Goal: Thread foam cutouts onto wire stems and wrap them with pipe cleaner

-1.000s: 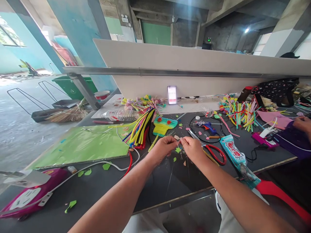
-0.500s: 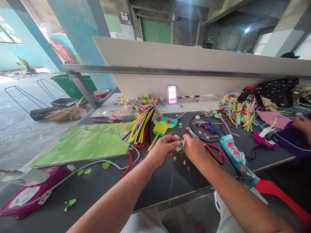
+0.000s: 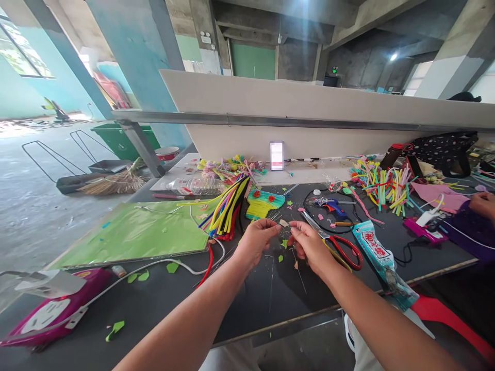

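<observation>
Over the dark table (image 3: 247, 304), my left hand (image 3: 258, 238) has thumb and fingers pinched together; what they hold is too small to make out. Just right of it, my right hand (image 3: 307, 241) is also closed at the fingertips, on something I cannot make out. A small gap separates the two hands. Beyond them lies a teal and yellow piece (image 3: 265, 205) with red flowers. Green paper scraps (image 3: 284, 243) and thin wires lie below the fingertips. Red-handled scissors (image 3: 344, 250) rest beside my right hand.
Left are a green sheet (image 3: 135, 232), a pipe cleaner bundle (image 3: 226, 208) and a magenta power strip (image 3: 58, 309). A phone (image 3: 277, 156) stands at the back. Right are a blue glue gun (image 3: 334, 207), a teal packet (image 3: 375, 247) and another person's hand (image 3: 483, 204).
My hands have moved slightly apart, and the fingers of my right hand have loosened and turned. The whole view has shifted a little, so the table sits lower and further right.
</observation>
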`<action>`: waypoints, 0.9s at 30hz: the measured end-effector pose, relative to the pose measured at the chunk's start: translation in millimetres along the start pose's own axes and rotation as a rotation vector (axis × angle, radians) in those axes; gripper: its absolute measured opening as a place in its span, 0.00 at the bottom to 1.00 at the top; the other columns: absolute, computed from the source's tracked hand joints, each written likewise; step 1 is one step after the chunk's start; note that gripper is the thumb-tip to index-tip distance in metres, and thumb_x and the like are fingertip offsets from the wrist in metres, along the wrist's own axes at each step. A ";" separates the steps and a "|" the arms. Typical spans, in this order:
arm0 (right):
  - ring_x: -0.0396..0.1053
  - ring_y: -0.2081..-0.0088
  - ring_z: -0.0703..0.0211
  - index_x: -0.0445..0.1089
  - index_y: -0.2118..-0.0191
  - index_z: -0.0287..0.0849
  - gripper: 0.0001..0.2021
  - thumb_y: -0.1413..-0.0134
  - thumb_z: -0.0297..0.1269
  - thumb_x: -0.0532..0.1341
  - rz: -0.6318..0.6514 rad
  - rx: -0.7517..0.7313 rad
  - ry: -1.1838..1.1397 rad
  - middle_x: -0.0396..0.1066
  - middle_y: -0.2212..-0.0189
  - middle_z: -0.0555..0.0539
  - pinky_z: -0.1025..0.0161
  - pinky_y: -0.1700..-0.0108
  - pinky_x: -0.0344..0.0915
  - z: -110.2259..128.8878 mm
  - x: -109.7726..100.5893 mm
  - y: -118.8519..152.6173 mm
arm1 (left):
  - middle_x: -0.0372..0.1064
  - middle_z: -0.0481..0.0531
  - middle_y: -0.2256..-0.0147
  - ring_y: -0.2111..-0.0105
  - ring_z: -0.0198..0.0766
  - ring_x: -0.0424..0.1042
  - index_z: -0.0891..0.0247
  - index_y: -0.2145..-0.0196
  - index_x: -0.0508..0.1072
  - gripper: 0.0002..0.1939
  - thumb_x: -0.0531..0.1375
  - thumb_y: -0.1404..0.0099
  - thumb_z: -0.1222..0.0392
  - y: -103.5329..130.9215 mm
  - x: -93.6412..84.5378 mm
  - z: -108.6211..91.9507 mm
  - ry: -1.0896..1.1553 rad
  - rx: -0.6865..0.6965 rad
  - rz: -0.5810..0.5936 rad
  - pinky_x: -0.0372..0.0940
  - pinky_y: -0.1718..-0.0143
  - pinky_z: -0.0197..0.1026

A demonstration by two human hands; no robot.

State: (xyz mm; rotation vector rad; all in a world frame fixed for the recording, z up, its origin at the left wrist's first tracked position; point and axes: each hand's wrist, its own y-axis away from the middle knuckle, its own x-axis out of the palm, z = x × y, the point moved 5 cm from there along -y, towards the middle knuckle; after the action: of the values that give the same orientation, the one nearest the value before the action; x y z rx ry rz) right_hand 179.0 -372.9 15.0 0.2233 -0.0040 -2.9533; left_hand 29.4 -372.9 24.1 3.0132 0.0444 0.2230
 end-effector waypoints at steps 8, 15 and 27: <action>0.64 0.70 0.63 0.69 0.54 0.45 0.20 0.49 0.50 0.59 0.063 0.090 -0.288 0.70 0.64 0.47 0.68 0.72 0.58 6.5 3.0 10.5 | 0.60 0.43 0.79 0.86 0.22 0.47 0.65 0.73 0.67 0.16 0.65 0.51 0.50 5.2 7.5 2.9 -0.033 -0.003 0.031 0.39 0.87 0.30; 0.67 0.55 0.54 0.71 0.56 0.43 0.21 0.47 0.53 0.57 0.132 -0.004 -0.200 0.71 0.58 0.44 0.61 0.57 0.63 30.1 -15.5 7.6 | 0.59 0.43 0.82 0.85 0.25 0.52 0.65 0.77 0.68 0.09 0.62 0.50 0.57 13.4 21.8 2.1 -0.262 0.097 0.067 0.46 0.84 0.31; 0.72 0.74 0.62 0.71 0.69 0.37 0.15 0.52 0.47 0.63 0.246 0.242 -0.137 0.73 0.74 0.46 0.66 0.70 0.67 7.9 -12.6 4.9 | 0.58 0.42 0.82 0.85 0.24 0.50 0.65 0.75 0.69 0.14 0.64 0.50 0.51 11.8 21.1 9.1 -0.200 0.043 0.095 0.44 0.85 0.31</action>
State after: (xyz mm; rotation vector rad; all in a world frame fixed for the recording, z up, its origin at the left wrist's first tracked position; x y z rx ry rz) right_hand 191.0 -375.6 24.8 0.0468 -0.3799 -2.7104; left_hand 51.9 -384.9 19.7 3.0660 -0.1139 -0.0727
